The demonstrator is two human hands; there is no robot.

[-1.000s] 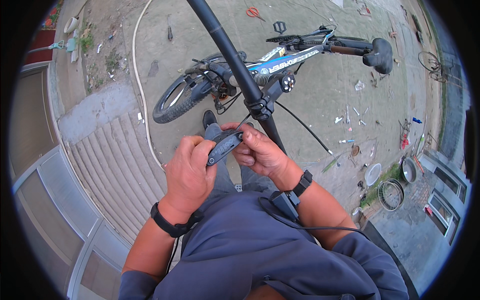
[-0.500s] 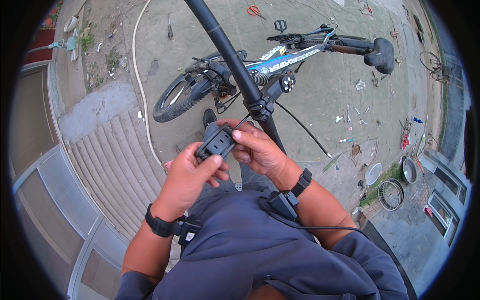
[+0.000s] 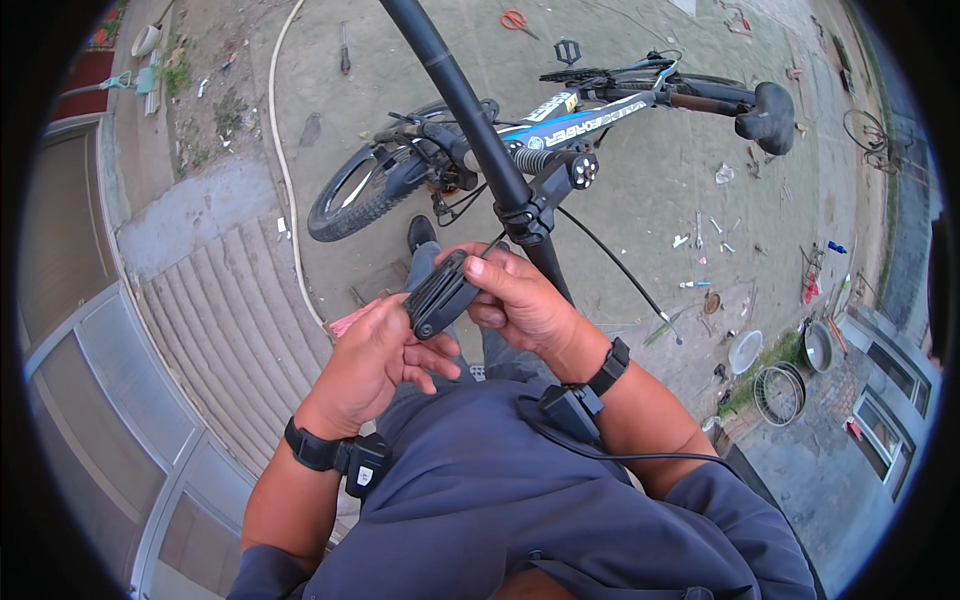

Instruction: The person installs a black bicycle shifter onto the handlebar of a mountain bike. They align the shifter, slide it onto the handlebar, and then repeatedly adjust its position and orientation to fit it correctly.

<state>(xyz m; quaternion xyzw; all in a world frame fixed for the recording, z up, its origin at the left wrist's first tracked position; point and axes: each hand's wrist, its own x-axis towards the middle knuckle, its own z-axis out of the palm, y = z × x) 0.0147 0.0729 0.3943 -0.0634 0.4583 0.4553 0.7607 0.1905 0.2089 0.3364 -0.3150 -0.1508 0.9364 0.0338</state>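
Note:
A dark folding multi-tool (image 3: 441, 296) with its blades tucked in a row is pinched between the thumb and fingers of my right hand (image 3: 515, 295). It slants in front of the handlebar. My left hand (image 3: 385, 350) is at its lower end, thumb against or very near it and the other fingers loosely apart. Just beyond my hands, a black handlebar (image 3: 465, 110) runs through a clamp on the stem (image 3: 535, 208). It belongs to a white and blue bicycle (image 3: 560, 125) with a knobby front wheel (image 3: 362, 195). A black cable (image 3: 615, 260) hangs from the bar.
Red-handled scissors (image 3: 514, 19), a screwdriver (image 3: 345, 50) and a loose pedal (image 3: 567, 50) lie on the ground. Several small tools and scraps lie to the right, near basins (image 3: 745, 350) and a wheel rim (image 3: 779, 392). Steps (image 3: 225, 330) and a pale hose (image 3: 282, 150) are at left.
The multi-tool has turned, showing its folded row of blades instead of its flat slotted side. My left hand has loosened its grip and its fingers have spread; the right keeps its pinch.

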